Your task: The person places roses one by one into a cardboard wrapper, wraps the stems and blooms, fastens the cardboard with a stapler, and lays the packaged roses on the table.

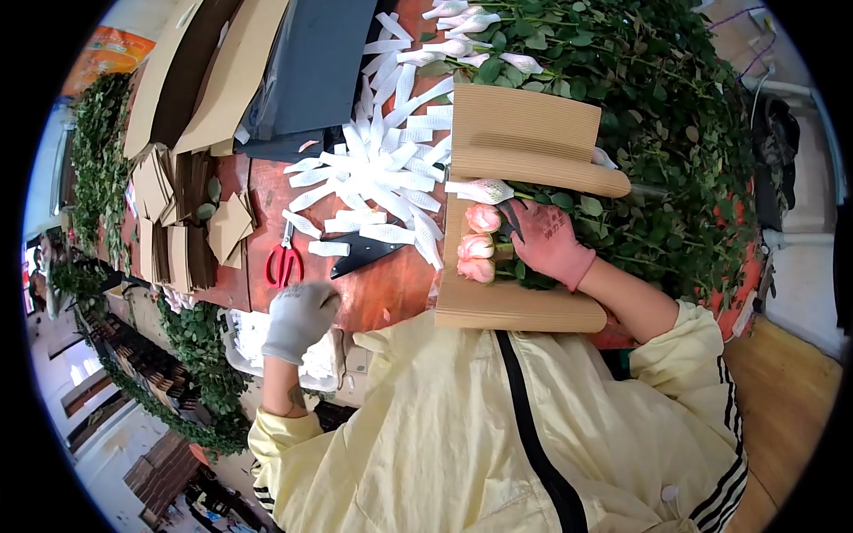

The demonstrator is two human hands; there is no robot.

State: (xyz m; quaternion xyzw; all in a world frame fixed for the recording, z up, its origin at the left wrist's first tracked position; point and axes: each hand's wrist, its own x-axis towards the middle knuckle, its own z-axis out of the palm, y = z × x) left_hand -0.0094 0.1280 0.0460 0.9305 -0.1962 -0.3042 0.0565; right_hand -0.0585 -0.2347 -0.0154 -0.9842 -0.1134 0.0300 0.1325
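Note:
My right hand, in a pink glove (551, 242), rests over the stems just behind the heads of three pink roses (477, 244); its fingertips are partly hidden among them. The roses lie on a sheet of brown corrugated paper (524, 133) with rolled edges. Beside them is a rose in a white net sleeve (482, 190). My left hand, in a grey glove (302, 318), is over the table's front edge with its fingers curled; whatever they may hold is hidden. Red-handled scissors (284, 265) lie just beyond it.
White net sleeves (382, 169) are heaped mid-table near a black tool (366, 254). Cardboard pieces (233, 226) and large dark sheets (311, 75) lie at the left. Leafy stems (657, 115) cover the right side. A white basket (240, 351) stands below the front edge.

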